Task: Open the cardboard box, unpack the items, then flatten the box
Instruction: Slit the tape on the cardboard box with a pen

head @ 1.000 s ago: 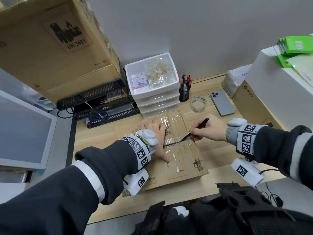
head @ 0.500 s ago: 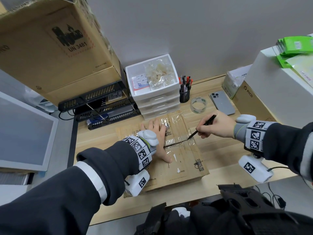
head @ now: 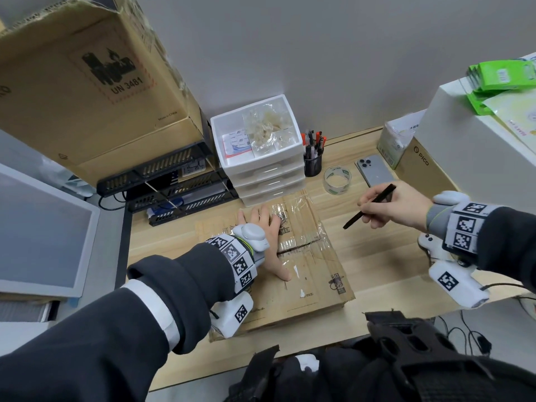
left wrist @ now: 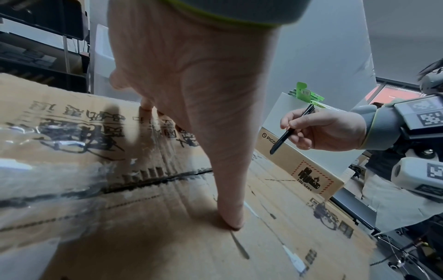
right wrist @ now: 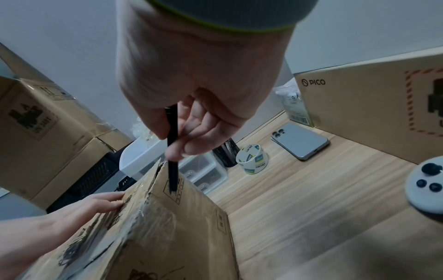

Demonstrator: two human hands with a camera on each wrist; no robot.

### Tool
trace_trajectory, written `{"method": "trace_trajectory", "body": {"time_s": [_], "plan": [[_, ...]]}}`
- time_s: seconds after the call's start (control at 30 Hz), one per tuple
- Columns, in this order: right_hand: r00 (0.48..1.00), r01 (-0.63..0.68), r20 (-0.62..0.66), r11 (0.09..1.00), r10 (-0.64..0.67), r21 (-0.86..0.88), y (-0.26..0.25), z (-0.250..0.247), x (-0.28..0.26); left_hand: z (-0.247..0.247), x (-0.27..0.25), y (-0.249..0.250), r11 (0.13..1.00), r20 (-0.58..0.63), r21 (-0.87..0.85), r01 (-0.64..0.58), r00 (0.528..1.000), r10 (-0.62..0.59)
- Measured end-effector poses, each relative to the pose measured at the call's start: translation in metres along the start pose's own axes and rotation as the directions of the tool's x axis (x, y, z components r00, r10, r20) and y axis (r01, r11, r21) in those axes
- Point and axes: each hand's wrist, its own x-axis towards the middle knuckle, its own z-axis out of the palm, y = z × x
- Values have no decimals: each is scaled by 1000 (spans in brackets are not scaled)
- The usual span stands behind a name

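Since the earlier frames the right hand [head: 397,208] is lifting the black pen [head: 369,206] clear of the taped seam [head: 298,245] and carrying it out past the box's right edge, above bare desk.

From the head view, the cardboard box [head: 307,288] is lying closed near the front edge of the desk [head: 374,256], its flaps meeting at a dark slit line under clear tape. The left hand [head: 266,242] is lying flat on top with straight fingers, most likely pinning the box so it does not slide while the tape is cut. What it holds inside cannot be seen. At the back edge, a white drawer unit [head: 261,166] is showing plastic packets in its open top tray, a black cup [head: 313,163] is holding pens, and a tape roll [head: 337,181] and phone [head: 375,171] are lying beside it.

From the left wrist view, the thumb [left wrist: 227,199] is pressing the near flap just beyond the seam [left wrist: 153,181], and the right hand [left wrist: 323,130] is hanging in the air with fingers curled round the pen [left wrist: 291,130], tip downward.

From the right wrist view, the fingers [right wrist: 191,140] are pinching the pen [right wrist: 172,157] like a writing tool, its point hovering off the box's corner [right wrist: 163,166], ready, I judge, for another cut.
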Motion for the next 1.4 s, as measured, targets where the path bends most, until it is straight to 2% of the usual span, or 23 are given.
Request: {"method": "trace_trajectory", "body": {"time_s": [0.13,0.3,0.4,0.5,0.57,0.63,0.7,0.8,0.87,0.93,1.17,1.3,1.4], "plan": [[991,-12,-137,999,5,-49,7,3,6,1,0,-9,999,-35,4,-43,998,43],[981,-9,-190,995,29,103,16,15,20,-7,-5,-22,989,17,37,-146,989,146],[990,-25,-133,988,45,152,23,19,27,-11,-7,-20,988,18,36,-150,989,150],[992,-83,-78,986,95,148,34,20,33,-19,-6,-20,989,-58,1,-148,987,148],[990,-108,-89,993,112,48,44,21,38,-23,-2,-24,988,-77,-39,-150,986,147],[988,-127,-100,985,115,-119,51,20,39,-24,2,-30,986,-58,-61,-156,987,152],[987,-151,-94,966,133,-209,53,18,38,-23,4,-32,985,-34,-73,-158,987,155],[983,-181,-14,967,182,-176,54,17,35,-19,4,-33,985,-36,-59,-163,986,161],[976,-192,92,980,196,-50,55,18,33,-19,6,-34,984,-40,-68,-162,986,159],[970,-205,143,978,198,34,56,18,31,-22,8,-33,987,-20,-58,-152,988,151],[982,-168,67,980,175,-107,62,18,26,-21,11,-29,992,-31,8,-124,992,124],[979,-142,129,984,156,-111,59,23,19,-19,11,-34,997,-27,21,-72,997,72],[980,-104,155,986,124,-131,51,29,14,-16,8,-43,999,-16,-39,-27,1000,26]]}}
